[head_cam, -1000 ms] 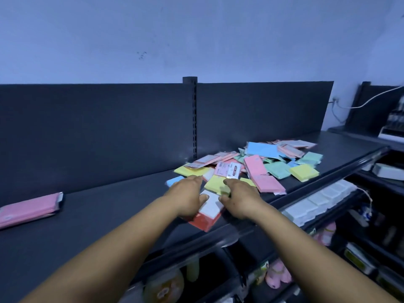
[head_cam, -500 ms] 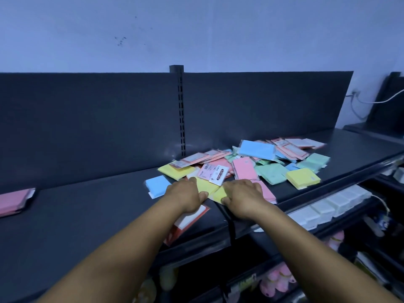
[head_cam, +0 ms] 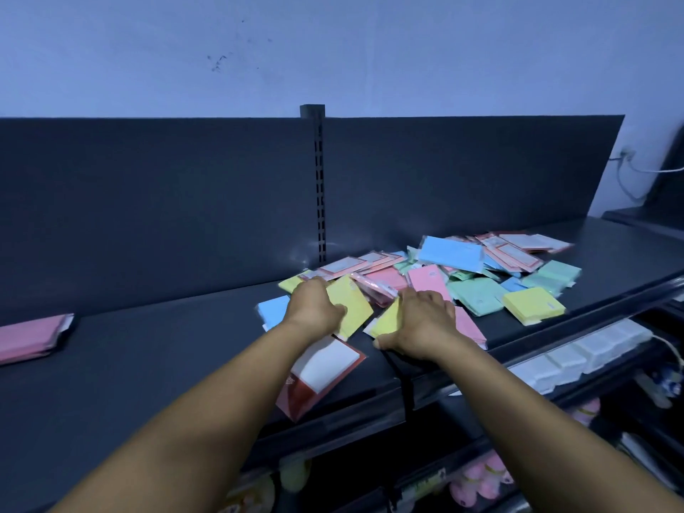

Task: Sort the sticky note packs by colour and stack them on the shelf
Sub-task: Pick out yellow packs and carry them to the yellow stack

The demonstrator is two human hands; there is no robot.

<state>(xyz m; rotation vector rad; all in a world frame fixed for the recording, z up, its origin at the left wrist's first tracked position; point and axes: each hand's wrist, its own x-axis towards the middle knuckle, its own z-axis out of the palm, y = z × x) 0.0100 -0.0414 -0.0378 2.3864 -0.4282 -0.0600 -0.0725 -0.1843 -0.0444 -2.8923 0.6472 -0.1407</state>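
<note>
- While both arms are reaching over the dark shelf [head_cam: 166,364], the left hand [head_cam: 314,309] is lying knuckles-up on a yellow pack [head_cam: 351,309], fingers curled over its left edge; whether it is actually gripping the pack cannot be told.
- The right hand [head_cam: 418,323] is resting on a second yellow pack [head_cam: 386,322], which is tilting up at its left side, thumb showing near the shelf edge; a firm hold cannot be confirmed.
- A red-and-white pack [head_cam: 318,375] is lying below the left wrist, overhanging the shelf's front edge.
- A mixed heap of packs [head_cam: 477,275], pink, blue, green and yellow, is sitting just beyond the hands.
- A pink stack [head_cam: 31,338] is lying well apart at the shelf's far left.
</note>
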